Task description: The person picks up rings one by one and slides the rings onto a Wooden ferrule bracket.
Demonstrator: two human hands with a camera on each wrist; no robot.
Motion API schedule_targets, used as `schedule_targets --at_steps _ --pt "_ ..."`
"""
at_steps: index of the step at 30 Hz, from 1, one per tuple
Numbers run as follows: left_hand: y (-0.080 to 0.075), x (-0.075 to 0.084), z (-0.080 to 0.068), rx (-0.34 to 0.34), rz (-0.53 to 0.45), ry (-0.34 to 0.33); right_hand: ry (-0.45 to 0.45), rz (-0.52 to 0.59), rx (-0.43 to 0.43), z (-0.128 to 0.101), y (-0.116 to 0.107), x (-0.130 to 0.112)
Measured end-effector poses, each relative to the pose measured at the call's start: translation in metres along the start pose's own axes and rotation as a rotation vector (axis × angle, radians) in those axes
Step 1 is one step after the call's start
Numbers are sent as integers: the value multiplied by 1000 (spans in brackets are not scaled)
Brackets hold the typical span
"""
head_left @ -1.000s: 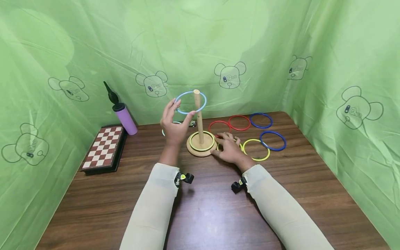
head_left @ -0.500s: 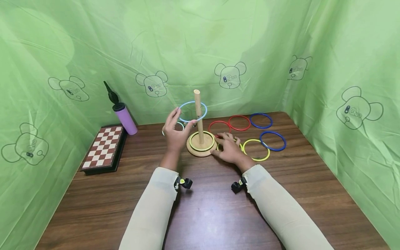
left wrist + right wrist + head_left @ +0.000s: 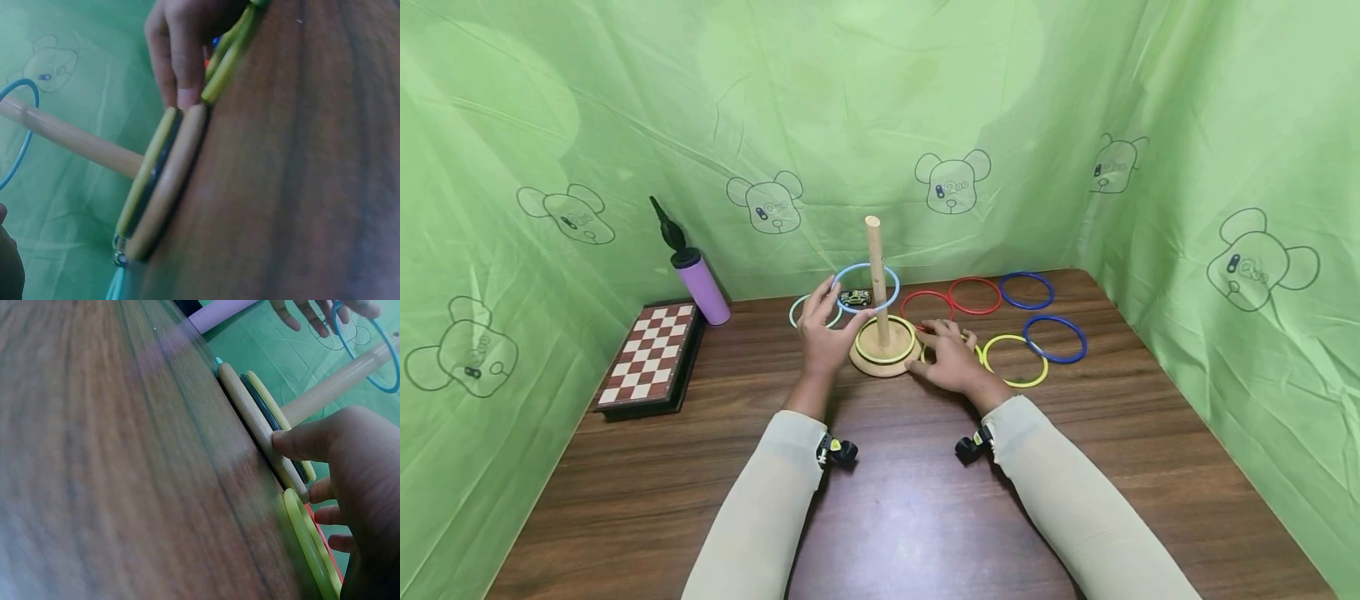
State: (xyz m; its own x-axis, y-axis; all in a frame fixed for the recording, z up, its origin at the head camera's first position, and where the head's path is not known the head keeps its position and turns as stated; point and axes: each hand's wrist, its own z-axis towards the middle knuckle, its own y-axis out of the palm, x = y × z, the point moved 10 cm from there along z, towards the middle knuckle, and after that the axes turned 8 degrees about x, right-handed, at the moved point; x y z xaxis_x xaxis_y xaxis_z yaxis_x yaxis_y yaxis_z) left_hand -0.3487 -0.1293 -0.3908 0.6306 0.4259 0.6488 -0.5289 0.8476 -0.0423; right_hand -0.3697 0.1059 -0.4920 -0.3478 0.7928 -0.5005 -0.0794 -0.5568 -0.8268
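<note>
My left hand [image 3: 823, 340] pinches a light blue ring [image 3: 897, 287] between thumb and fingers. The ring circles the upright wooden post [image 3: 876, 250], about halfway up and apart from the base. Down on the round wooden base [image 3: 880, 369] lies a yellow ring [image 3: 857, 346], with a dark ring [image 3: 262, 403] under it in the right wrist view. My right hand [image 3: 955, 362] holds the base's right edge, its thumb [image 3: 306, 442] pressed against the rim. Two yellow rings [image 3: 1015, 385] lie beside that hand, one partly hidden under it.
Two red rings [image 3: 975, 312] and two dark blue rings [image 3: 1060, 360] lie at the back right. Behind the left hand are a mint ring [image 3: 792, 314] and a toy car [image 3: 855, 297]. A checkered board [image 3: 651, 354] and a purple hand pump [image 3: 702, 285] stand left. Green cloth encloses the table.
My left hand has lowered the light blue ring along the post, from near its top to about mid-height, shifting slightly right. The right hand has stayed at the base.
</note>
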Motion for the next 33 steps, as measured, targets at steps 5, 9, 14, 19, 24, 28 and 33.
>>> schedule_targets --at_steps 5,9,14,19,24,28,33 --pt "2 -7 -8 -17 31 7 -1 -5 4 1 0 1" --pt "4 -13 -14 -52 40 -14 -7 -5 7 1 -1 0" --pt "7 -24 -21 -94 39 -70 -14 2 0 0 -1 -1" --pt "9 -33 -27 -125 31 -105 -11 2 0 0 0 -1" --pt "14 -40 -34 -190 37 -148 -14 -8 3 0 -1 -1" --pt "18 -46 -38 -240 52 -166 -18 -13 7 1 -3 -3" --pt "22 -49 -43 -294 74 -153 -17 -11 11 0 -4 -3"
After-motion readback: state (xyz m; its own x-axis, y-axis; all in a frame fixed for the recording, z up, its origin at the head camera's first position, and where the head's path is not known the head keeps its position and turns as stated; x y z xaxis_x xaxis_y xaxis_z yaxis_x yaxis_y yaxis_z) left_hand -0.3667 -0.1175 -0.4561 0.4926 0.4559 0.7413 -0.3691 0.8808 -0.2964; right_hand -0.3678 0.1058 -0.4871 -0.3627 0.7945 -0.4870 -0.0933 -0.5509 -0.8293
